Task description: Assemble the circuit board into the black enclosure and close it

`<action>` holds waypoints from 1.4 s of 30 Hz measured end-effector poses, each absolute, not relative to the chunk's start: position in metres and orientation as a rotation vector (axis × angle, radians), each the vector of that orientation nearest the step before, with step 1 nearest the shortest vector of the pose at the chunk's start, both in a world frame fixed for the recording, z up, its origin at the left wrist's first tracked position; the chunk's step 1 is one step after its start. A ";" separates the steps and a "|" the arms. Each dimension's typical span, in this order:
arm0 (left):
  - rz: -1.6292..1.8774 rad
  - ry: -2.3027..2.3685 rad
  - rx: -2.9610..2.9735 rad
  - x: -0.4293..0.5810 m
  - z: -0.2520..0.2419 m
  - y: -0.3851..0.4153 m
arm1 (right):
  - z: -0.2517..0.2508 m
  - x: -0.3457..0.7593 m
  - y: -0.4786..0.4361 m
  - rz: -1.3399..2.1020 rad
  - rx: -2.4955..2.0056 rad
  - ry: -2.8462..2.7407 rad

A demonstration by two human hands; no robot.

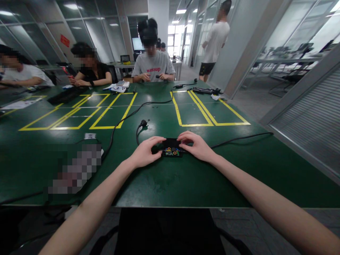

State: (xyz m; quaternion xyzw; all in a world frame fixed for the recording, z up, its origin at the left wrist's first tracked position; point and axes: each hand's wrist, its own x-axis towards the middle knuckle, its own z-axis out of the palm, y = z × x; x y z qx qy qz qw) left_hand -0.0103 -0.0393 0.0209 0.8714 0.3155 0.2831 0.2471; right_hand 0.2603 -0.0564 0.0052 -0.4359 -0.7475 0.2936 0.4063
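On the green table in front of me sits an opened black power adapter (172, 154), its circuit board showing copper-coloured coils and small parts. Behind the board stands a dark cover part (171, 143). My left hand (145, 153) grips the adapter's left end, thumb near the board and fingers at the cover's upper left. From the other side, my right hand (198, 148) pinches the right end with bent fingers. Its fingertips touch the cover's right edge. A black cable (241, 139) runs off to the right from behind my right hand.
A plug (143, 123) on a short cable lies beyond my left hand. A blurred power strip (77, 170) is at left, and a long black cable (113, 132) crosses the green table (164, 187). Yellow tape (196, 125) marks the far half. Several people sit opposite; one person (216, 39) stands.
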 end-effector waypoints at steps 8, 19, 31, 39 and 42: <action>0.844 0.794 2.160 -0.009 0.021 -0.040 | 0.000 0.259 -0.052 0.896 -1.139 -1.718; 0.820 0.810 2.164 -0.009 0.018 -0.039 | 0.011 0.259 -0.059 0.842 -1.161 -1.835; 0.843 0.812 2.149 -0.008 0.023 -0.042 | 0.013 0.256 -0.060 0.842 -1.119 -1.794; 0.842 0.824 2.135 -0.008 0.025 -0.044 | 0.016 0.257 -0.062 0.858 -1.100 -1.828; 0.845 0.824 2.145 -0.007 0.026 -0.044 | 0.017 0.257 -0.063 0.875 -1.079 -1.826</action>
